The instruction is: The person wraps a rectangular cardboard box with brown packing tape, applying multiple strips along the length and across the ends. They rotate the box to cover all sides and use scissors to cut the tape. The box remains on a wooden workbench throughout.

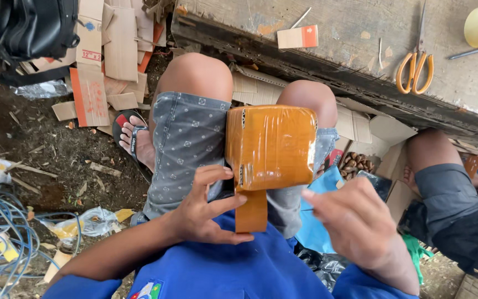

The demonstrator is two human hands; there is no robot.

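Tape-slick and boxy, the brown tape-wrapped cardboard parcel [271, 147] sits on the knees, looks light but slippery, so I'd grab its edges; left hand [204, 207] pinches its hanging tape strip [251, 211], right hand [355, 221] loosely curled, holding nothing I can see.

orange-brown taped parcel [270, 147], grey patterned shorts [186, 141], orange-handled scissors [415, 66]
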